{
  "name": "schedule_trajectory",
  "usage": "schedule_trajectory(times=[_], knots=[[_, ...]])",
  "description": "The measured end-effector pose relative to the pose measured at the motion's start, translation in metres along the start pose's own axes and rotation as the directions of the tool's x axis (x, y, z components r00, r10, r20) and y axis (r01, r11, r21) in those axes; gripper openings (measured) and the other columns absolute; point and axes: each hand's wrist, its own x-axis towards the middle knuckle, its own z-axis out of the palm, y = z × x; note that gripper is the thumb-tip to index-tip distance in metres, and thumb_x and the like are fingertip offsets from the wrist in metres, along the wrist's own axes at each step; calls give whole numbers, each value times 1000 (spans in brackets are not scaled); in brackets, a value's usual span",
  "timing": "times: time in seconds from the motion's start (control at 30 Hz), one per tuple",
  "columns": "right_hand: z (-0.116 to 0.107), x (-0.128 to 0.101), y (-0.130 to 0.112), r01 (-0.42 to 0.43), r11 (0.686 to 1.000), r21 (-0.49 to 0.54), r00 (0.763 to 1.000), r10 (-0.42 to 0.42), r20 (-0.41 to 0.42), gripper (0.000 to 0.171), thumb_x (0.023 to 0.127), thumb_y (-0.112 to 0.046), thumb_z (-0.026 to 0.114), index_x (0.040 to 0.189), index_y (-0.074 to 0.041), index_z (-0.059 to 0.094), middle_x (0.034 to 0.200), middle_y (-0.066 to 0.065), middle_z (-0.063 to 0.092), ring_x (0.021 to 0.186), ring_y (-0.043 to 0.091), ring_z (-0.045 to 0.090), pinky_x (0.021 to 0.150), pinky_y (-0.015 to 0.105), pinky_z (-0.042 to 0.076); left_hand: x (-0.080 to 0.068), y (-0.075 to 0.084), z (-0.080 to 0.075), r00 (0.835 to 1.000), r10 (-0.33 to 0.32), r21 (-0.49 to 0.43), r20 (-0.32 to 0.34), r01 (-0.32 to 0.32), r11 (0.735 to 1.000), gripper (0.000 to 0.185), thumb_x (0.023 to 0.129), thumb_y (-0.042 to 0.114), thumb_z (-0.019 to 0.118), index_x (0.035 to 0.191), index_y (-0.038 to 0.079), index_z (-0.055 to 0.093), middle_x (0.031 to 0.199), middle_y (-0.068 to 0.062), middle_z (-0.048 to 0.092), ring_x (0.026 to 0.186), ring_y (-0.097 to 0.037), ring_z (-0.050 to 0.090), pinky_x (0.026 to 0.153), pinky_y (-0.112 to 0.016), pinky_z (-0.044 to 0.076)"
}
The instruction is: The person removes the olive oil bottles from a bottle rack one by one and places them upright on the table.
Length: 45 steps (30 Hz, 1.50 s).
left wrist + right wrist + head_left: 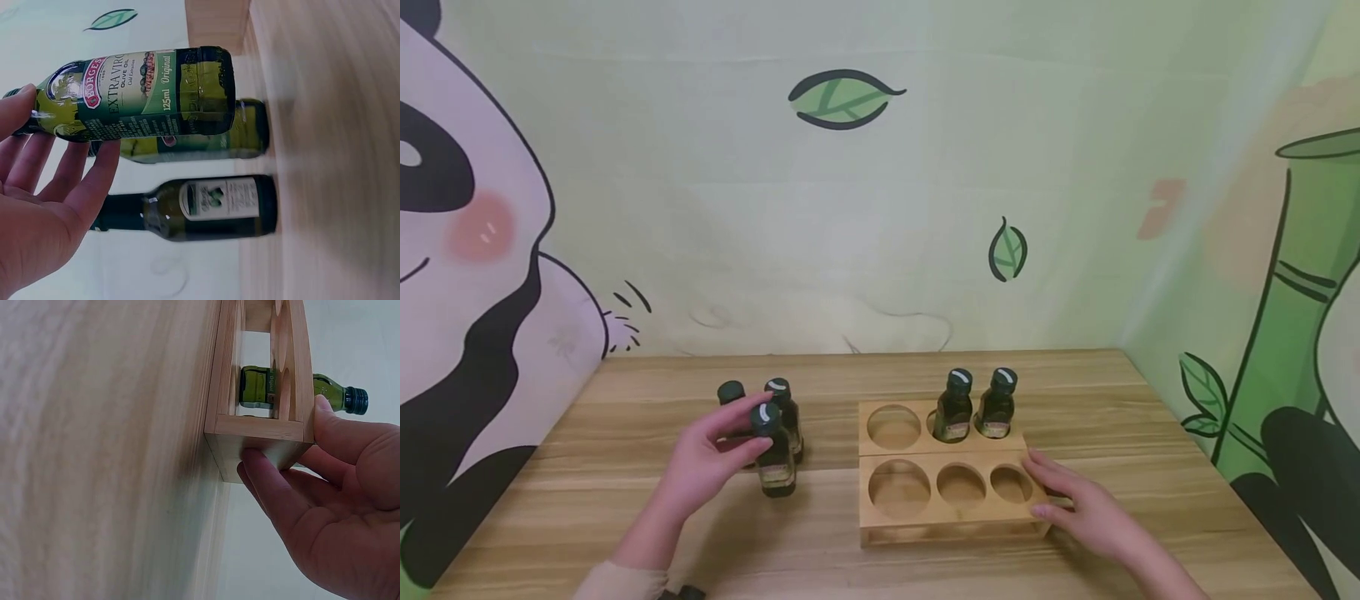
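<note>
The right hand (1086, 508) lay nearest, at the front right corner of the light wooden rack with six round holes (880, 521). Its fingers were only a little bent, and they pressed on the end of the rack while the thumb sat on the top edge. It kept the rack from sliding, which was a good thing to do.

The left hand (711, 458) held a small dark green glass bottle of olive oil with a dark cap (772, 454). The thumb and fingers pinched it near the neck, and it seemed lifted just off the brown wooden table (1150, 417). The bottle was to the left of the rack, not yet over a hole.

To do this well, I think the bottle should stay straight up, go over an empty hole, and go down slowly so it does not bump the wood.

Just behind it stood two more green bottles (786, 412), close together. Farther back, two green bottles in the rack (973, 408) filled the middle and right holes of the back row. Four holes were empty.
</note>
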Motion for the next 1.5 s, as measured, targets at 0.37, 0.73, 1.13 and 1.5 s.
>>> schedule_trajectory(times=[0.37,0.73,1.13,1.5], knots=[[0,0,0,2,1000,-1,1000,-2,-3,60,91,-26,70,140,3,52,148,26,41,133,48,40,103,62,34,-12,-14,-17,999,3,37,-36,-2,999,51,82,-3,77,131,1,62,116,-11,70,97,-5,66,81,-24,55],[0,0,1,-16,1000,-3,1000,16,5,61,91,-27,70,141,2,51,149,25,40,133,48,39,104,62,34,-16,-24,-39,998,-21,97,-66,27,995,51,83,-4,76,133,1,61,115,4,70,97,1,65,80,-20,55],[0,0,1,-11,1000,-2,1000,11,-2,61,91,-27,70,141,2,51,149,25,40,133,48,39,103,62,35,-18,-32,-67,992,-65,134,-107,79,988,53,86,2,76,136,3,58,110,24,65,97,4,63,77,-16,53],[0,0,2,-25,1000,-7,1000,25,0,60,91,-26,70,141,2,51,149,24,40,133,47,39,104,62,33,-9,-50,-83,991,-92,159,-100,108,981,54,88,3,74,139,3,56,110,23,64,99,7,60,78,-15,52]])
